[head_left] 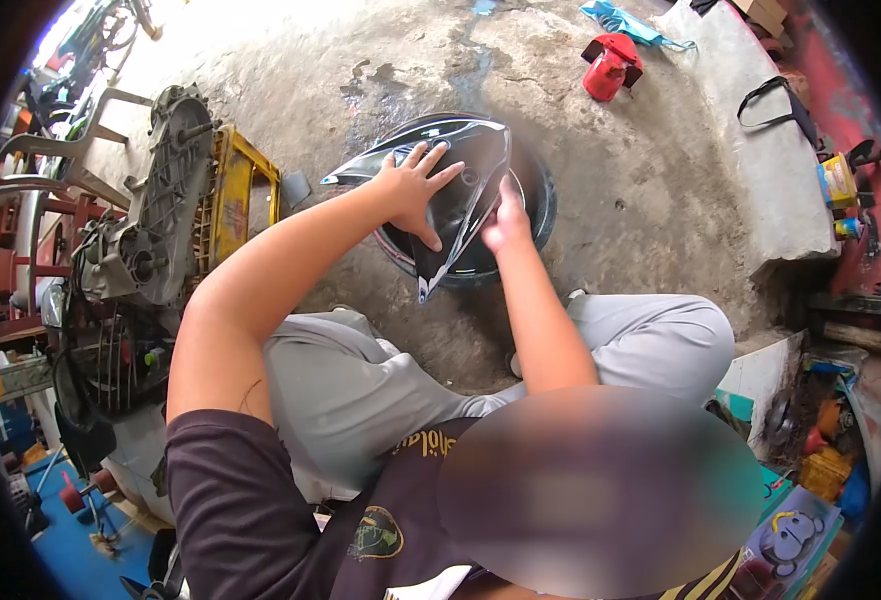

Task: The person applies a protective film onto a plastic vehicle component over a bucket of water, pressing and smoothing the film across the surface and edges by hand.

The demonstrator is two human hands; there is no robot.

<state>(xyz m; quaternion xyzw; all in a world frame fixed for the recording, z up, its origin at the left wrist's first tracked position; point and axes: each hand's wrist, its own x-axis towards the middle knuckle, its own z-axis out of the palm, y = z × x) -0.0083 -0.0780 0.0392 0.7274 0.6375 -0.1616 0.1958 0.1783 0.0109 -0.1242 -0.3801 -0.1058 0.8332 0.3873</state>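
A glossy black pointed panel (360, 166) lies across a round black basin (545, 205) on the concrete floor, in front of my crossed legs. My left hand (420, 190) rests on the panel's upper face with its fingers spread. At the panel's right edge, my right hand (506, 220) grips the rim, its thumb pointing up along the edge and its other fingers hidden beneath. One tip of the panel points left, another down toward me.
A yellow crate (228, 200) and a metal engine casing (165, 200) stand at the left. A red container (612, 68) and a blue cloth (625, 22) lie on the floor at upper right. A concrete ledge (760, 170) runs down the right side.
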